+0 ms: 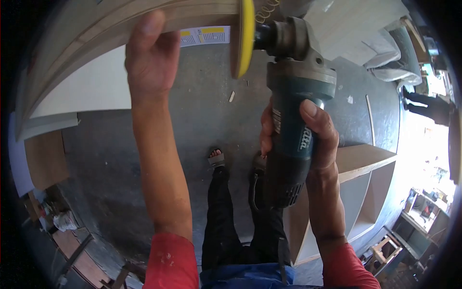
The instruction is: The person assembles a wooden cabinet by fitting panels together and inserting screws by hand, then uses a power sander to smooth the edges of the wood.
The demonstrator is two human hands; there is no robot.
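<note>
My right hand (320,130) is wrapped around the body of a dark teal angle grinder (291,120), thumb on top near the head. A round pad with a yellow backing (247,38) is fitted to the grinder. Its face meets the end of a long wooden board (207,14), which curves in this wide view. My left hand (151,58) grips the board's near edge, with the thumb on its face and the fingers partly hidden beneath. Behind the board shows a white and yellow printed label (207,36).
Below the board is a pale panel (91,89). An open wooden cabinet frame (368,161) stands to my right. Plastic-wrapped pieces (390,53) are at the upper right. A thin strip (370,118) and scraps lie on the grey floor (115,178). A person's dark-clad legs (430,106) appear far right.
</note>
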